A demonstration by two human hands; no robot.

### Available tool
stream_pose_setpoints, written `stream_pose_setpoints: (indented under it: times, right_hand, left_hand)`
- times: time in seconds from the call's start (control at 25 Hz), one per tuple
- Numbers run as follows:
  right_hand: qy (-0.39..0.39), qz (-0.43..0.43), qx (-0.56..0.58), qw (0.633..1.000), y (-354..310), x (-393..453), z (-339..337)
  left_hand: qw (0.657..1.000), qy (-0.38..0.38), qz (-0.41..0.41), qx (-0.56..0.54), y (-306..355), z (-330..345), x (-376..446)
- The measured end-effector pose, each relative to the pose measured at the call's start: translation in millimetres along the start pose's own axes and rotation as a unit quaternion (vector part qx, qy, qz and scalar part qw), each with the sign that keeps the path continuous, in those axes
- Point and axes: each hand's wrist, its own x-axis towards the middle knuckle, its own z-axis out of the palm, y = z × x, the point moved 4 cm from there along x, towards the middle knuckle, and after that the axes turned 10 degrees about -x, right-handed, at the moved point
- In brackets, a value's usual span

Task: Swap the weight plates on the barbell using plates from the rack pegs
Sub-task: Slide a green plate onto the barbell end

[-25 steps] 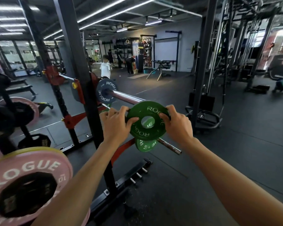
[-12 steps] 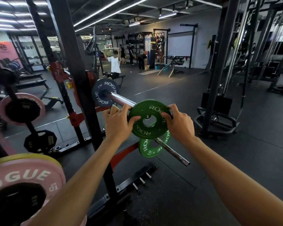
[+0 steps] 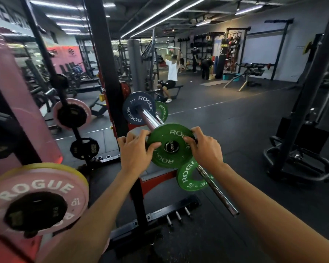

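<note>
My left hand [image 3: 135, 150] and right hand [image 3: 205, 149] each in a closed grip on the green plate [image 3: 169, 147], its hole on the barbell sleeve [image 3: 150, 119] end, blue plate [image 3: 136, 108] further in

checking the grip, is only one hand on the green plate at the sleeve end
No, both the left hand and right hand grip the green plate.

Left hand [image 3: 136, 150]: bare forearm extended forward, fingers curled over the left rim of the green plate [image 3: 167, 149], thumb pressed on its face. Right hand [image 3: 204, 149]: bare forearm extended forward, fingers hooked over the plate's right rim, thumb on its face. Hands on opposite sides of the plate, level.
</note>
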Motion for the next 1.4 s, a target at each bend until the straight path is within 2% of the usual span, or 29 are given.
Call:
stream_pose_setpoints:
  times: [0.24, 0.52, 0.6, 0.76, 0.84, 1.08, 1.4]
  right_hand:
    - [0.013, -0.061, 0.053, 0.997, 15, 14, 21]
    - [-0.020, -0.096, 0.082, 0.992, 17, 36, 39]
    - [-0.007, -0.119, 0.079, 0.990, 19, 38, 36]
    - [0.026, -0.134, 0.067, 0.988, 27, 40, 27]
    - [0.032, -0.135, 0.071, 0.988, 30, 43, 25]
    - [0.007, -0.149, 0.069, 0.986, 32, 48, 37]
    - [-0.005, -0.145, 0.085, 0.986, 28, 78, 85]
  left_hand:
    - [0.997, 0.053, 0.003, 0.061, 15, 0, -9]
    - [0.991, 0.035, -0.069, 0.109, 20, 1, -8]
    - [0.986, 0.034, -0.085, 0.140, 20, -2, -10]
    - [0.977, 0.080, -0.071, 0.183, 26, -19, -13]
    - [0.975, 0.068, -0.076, 0.199, 30, -22, -11]
    - [0.972, 0.036, -0.111, 0.204, 26, -10, -8]
    - [0.973, 0.055, -0.116, 0.190, -21, 21, 13]
